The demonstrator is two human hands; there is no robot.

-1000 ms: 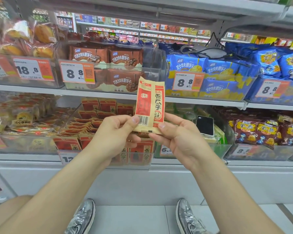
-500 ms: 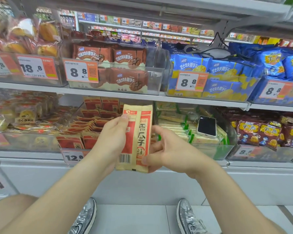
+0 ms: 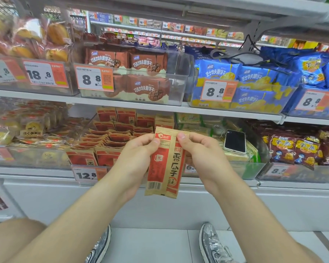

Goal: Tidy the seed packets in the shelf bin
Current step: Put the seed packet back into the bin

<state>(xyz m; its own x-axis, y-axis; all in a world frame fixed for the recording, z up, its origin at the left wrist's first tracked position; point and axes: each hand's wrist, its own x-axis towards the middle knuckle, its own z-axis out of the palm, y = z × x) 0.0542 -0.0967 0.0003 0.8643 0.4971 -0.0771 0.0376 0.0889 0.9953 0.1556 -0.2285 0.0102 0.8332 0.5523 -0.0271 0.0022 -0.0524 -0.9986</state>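
1. Bottom of the frame: two silver shoes, left shoe [image 3: 100,245] and right shoe [image 3: 211,243], stand on the pale floor in front of the shelf unit.

2. Centre of the frame: both forearms reach forward. The left hand [image 3: 139,156] pinches the upper left corner of one seed packet [image 3: 164,168] between thumb and curled fingers. The right hand [image 3: 203,154] pinches the upper right edge of the same packet in the same way. The packet hangs upright, with its barcode at the lower left. It is held in the air in front of the lower shelf, outside the bin.

3. Behind the hands, centre left: the clear shelf bin [image 3: 80,135] holds the other red and tan seed packets [image 3: 110,138], some standing at the back and some lying in overlapping rows. A price tag [image 3: 87,174] reading 12.8 is fixed to the bin front.

4. Right of centre: a phone [image 3: 235,142] lies screen up on green-edged packets in the adjoining bin.

5. Upper shelf: brown biscuit packs [image 3: 141,73] at centre, blue biscuit packs [image 3: 234,73] at right.
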